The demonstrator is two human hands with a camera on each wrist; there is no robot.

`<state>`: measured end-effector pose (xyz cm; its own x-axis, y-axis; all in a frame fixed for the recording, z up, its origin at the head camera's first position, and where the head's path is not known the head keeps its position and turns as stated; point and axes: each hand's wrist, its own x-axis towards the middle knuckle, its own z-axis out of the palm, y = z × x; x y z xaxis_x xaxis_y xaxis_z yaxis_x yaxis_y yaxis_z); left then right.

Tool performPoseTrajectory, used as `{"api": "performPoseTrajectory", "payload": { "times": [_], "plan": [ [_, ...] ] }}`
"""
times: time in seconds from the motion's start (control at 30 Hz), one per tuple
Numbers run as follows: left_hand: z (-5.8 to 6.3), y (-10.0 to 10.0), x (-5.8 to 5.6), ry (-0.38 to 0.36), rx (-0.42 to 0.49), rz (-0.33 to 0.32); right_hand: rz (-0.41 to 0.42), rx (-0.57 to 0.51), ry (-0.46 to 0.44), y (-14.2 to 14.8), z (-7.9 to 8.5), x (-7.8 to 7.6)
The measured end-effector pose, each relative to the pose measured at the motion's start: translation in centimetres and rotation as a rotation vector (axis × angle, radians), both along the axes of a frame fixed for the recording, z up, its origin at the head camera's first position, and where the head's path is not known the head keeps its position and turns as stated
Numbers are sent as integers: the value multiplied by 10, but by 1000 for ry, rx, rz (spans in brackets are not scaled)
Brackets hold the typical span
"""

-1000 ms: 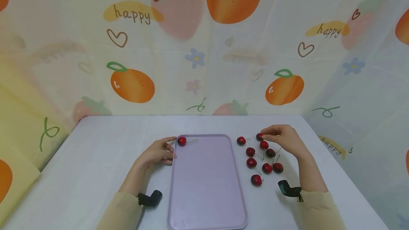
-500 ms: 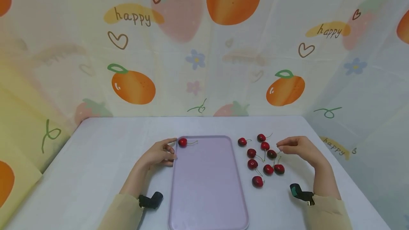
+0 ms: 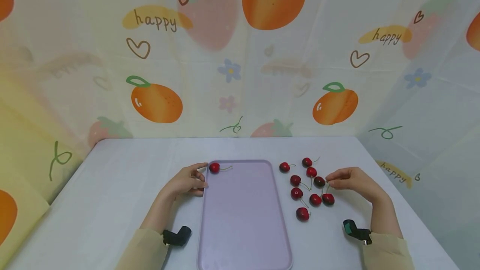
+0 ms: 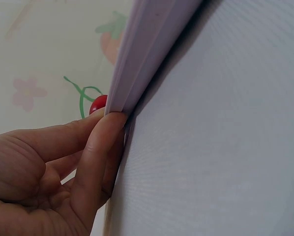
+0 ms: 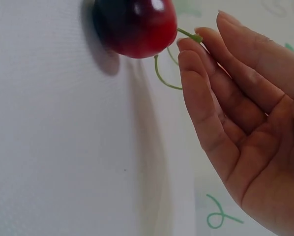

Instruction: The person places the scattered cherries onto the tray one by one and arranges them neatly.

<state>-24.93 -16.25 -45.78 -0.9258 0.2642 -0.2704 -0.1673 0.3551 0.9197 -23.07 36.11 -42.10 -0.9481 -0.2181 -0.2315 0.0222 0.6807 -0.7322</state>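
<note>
The right hand (image 3: 348, 180) has shifted, grip slightly parted beside a cherry (image 3: 319, 182).

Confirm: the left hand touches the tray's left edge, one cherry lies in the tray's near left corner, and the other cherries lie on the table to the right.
Wrong corner: the head view shows that cherry in the far left corner of the tray. The rest stands: the left hand touches the tray's left edge, and the other cherries lie on the table to the right.
</note>
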Motion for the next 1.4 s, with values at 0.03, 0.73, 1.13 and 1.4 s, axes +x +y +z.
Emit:
{"api": "performPoseTrajectory", "payload": {
  "times": [0.03, 0.73, 1.13, 1.4],
  "plan": [
    [0, 0, 0, -1, 1, 0, 2, -1, -3, 0, -1, 0],
    [0, 0, 0, -1, -1, -4, 30, -79, -28, 8, -9, -1],
    [0, -2, -1, -10, 17, -7, 28, -95, -31, 11, -11, -1],
    [1, -2, 0, -11, 12, -10, 3, -95, -5, 16, -10, 1]
  ]
}}
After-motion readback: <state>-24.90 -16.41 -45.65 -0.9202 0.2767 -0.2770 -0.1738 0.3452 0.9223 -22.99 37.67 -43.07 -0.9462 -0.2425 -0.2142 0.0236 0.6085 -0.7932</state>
